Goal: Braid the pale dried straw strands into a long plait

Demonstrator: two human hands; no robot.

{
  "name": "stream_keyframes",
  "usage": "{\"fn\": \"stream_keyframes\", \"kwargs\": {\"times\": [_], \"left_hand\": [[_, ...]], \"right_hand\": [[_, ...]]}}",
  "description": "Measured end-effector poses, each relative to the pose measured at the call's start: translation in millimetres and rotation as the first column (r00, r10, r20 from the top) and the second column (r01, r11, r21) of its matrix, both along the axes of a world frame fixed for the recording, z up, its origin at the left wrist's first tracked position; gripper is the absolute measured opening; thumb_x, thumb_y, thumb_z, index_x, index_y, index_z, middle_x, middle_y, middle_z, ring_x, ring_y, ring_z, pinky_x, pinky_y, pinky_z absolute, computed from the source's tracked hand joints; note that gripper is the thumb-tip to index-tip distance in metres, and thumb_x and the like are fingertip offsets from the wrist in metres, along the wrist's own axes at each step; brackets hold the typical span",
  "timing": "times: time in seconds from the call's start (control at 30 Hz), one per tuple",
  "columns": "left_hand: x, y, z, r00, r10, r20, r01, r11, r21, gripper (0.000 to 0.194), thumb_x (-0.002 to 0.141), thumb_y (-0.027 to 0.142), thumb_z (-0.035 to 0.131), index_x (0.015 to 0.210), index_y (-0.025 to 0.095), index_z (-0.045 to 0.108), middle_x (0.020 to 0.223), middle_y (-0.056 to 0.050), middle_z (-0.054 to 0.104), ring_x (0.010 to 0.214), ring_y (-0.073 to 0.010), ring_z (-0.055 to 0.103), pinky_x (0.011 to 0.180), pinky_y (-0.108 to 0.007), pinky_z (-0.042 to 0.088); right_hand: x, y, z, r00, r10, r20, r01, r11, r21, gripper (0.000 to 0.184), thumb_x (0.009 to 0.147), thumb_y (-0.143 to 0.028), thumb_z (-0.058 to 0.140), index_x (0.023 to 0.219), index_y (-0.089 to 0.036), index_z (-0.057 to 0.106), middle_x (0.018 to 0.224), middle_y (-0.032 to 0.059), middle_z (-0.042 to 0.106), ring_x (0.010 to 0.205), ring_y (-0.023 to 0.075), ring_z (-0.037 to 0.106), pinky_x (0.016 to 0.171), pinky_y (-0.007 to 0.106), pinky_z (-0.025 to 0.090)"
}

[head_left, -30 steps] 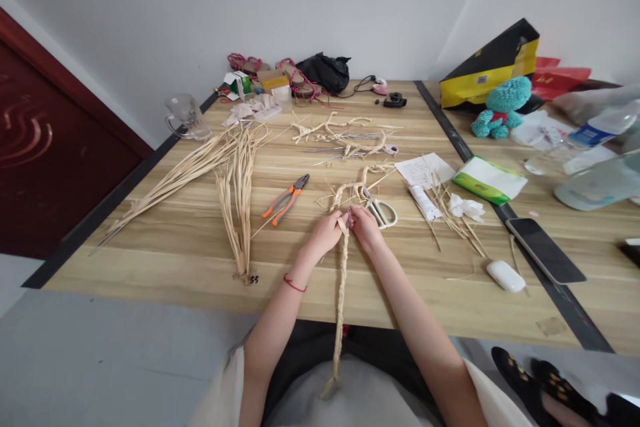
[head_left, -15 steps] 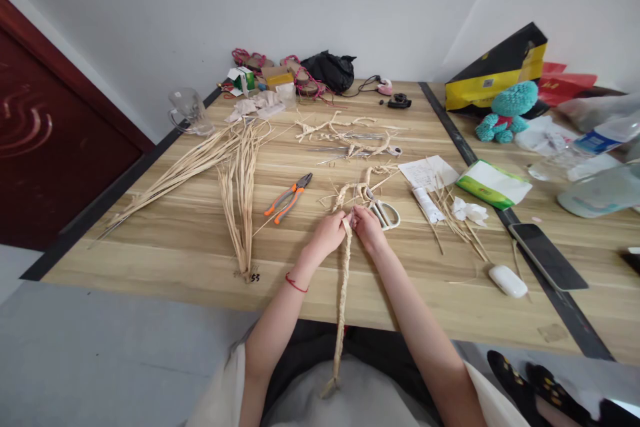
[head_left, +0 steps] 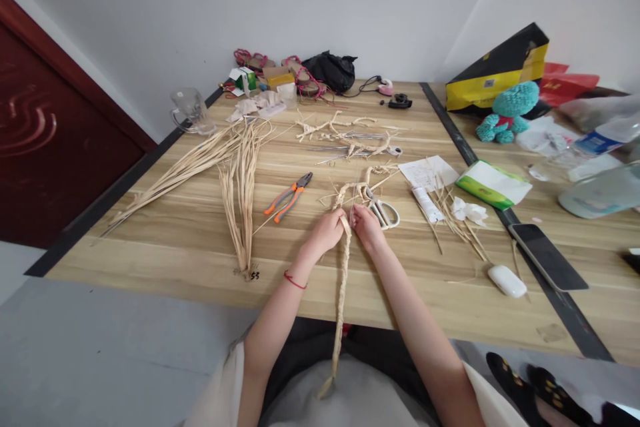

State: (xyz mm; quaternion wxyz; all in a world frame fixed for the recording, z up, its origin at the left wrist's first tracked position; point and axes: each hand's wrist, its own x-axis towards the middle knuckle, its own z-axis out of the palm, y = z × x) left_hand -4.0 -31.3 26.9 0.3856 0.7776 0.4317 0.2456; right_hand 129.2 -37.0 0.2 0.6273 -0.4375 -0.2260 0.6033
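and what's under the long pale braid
Below the braid are the wooden tabletop and, past its edge, dark clothing and grey fabric. The strip directly beneath the braid is covered, so anything there can't be seen.

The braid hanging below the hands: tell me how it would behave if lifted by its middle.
The braid would probably flex, since it bends close to the left hand. It looks light for its length, being narrow and apparently plaited from straw. It seems unlikely to roll freely, as its surface is knobbly.
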Motion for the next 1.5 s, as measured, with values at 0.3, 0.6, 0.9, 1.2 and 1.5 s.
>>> {"fn": "stream_keyframes", "kwargs": {"times": [0.3, 0.6, 0.9, 1.2, 1.5], "left_hand": [[0.1, 5.6, -10.7, 0.96, 0.199, 0.194, -0.19, 0.98, -0.066, 0.016, 0.091, 0.027, 0.03, 0.103, 0.019, 0.036, 0.078, -0.002, 0.063, 0.054, -0.0105, 0.053, 0.056, -0.024, 0.04], [0.8, 9.0, -14.0, 0.952, 0.199, 0.233, -0.162, 0.972, -0.168, 0.018, 0.085, 0.032, 0.044, 0.084, 0.017, 0.053, 0.069, -0.001, 0.063, 0.048, -0.0085, 0.052, 0.049, -0.02, 0.039], [5.1, 13.9, -20.9, 0.872, 0.284, 0.4, -0.092, 0.896, -0.435, 0.027, 0.066, 0.036, 0.067, 0.075, 0.011, 0.065, 0.052, 0.0, 0.057, 0.042, -0.0063, 0.042, 0.041, -0.02, 0.032], [5.1, 14.4, -16.7, 0.845, 0.317, 0.431, -0.01, 0.815, -0.58, 0.024, 0.064, 0.027, 0.07, 0.077, 0.013, 0.055, 0.062, 0.0, 0.061, 0.045, -0.0053, 0.047, 0.043, -0.018, 0.032], [0.1, 14.0, -16.2, 0.818, 0.203, 0.539, 0.221, 0.753, -0.619, 0.029, 0.069, 0.029, 0.064, 0.093, 0.013, 0.061, 0.082, -0.006, 0.064, 0.057, -0.0058, 0.05, 0.054, -0.02, 0.038]], "right_hand": [[0.3, 2.2, -3.5, 0.999, 0.005, 0.046, -0.005, 1.0, -0.004, 0.026, 0.058, -0.036, 0.074, 0.062, -0.019, 0.055, 0.047, -0.0048, 0.046, 0.044, 0.0085, 0.039, 0.043, 0.024, 0.032], [0.0, -1.1, -1.0, 0.998, 0.006, 0.057, -0.007, 1.0, 0.027, 0.023, 0.06, -0.036, 0.073, 0.063, -0.019, 0.059, 0.05, -0.0044, 0.048, 0.045, 0.0085, 0.039, 0.047, 0.025, 0.033], [0.8, -2.6, 0.4, 0.997, 0.039, 0.062, -0.042, 0.997, 0.059, 0.025, 0.058, -0.04, 0.075, 0.062, -0.02, 0.061, 0.049, -0.0045, 0.047, 0.046, 0.0084, 0.037, 0.048, 0.025, 0.032], [0.6, -2.0, -0.9, 0.999, 0.036, 0.035, -0.038, 0.998, 0.058, 0.025, 0.057, -0.039, 0.077, 0.062, -0.02, 0.062, 0.05, -0.0046, 0.046, 0.047, 0.0083, 0.038, 0.048, 0.025, 0.035], [0.3, -6.7, 4.0, 0.995, 0.094, -0.035, -0.091, 0.992, 0.084, 0.022, 0.061, -0.037, 0.076, 0.066, -0.019, 0.064, 0.05, -0.0053, 0.045, 0.048, 0.0073, 0.039, 0.054, 0.024, 0.04]]}}
